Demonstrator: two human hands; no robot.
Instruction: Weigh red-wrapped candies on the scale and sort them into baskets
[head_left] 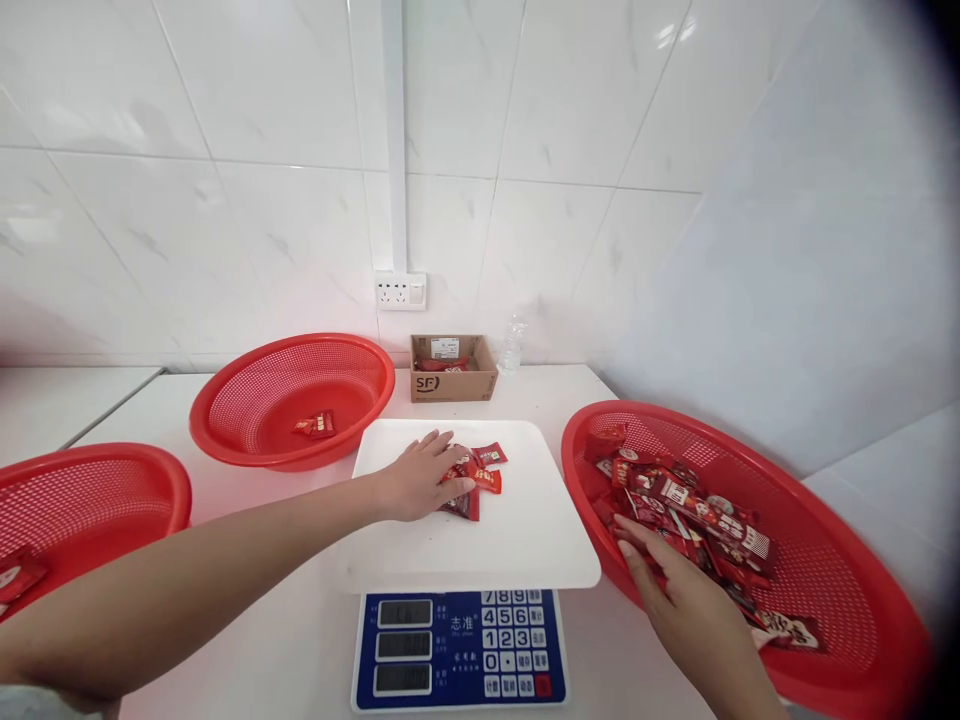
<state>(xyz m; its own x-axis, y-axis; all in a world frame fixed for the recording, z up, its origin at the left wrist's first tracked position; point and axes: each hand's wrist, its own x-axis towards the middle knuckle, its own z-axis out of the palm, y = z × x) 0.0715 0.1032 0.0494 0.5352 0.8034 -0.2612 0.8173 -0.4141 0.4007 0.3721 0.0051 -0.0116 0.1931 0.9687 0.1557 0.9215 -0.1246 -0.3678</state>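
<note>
My left hand lies over a small pile of red snack packets on the white weighing plate. Its fingers are stretched out and touch the packets, partly covering them. The plate belongs to a digital scale with a blue keypad. My right hand reaches over the near rim of the right red basket, fingers stretched and thumb apart. Its fingertips are beside the mixed red and brown snack packets inside; no packet is clearly gripped.
A red basket with a few packets stands back left, another red basket at the left edge. Against the tiled wall are a small cardboard box holding packets and a clear plastic bottle. A wall socket sits above.
</note>
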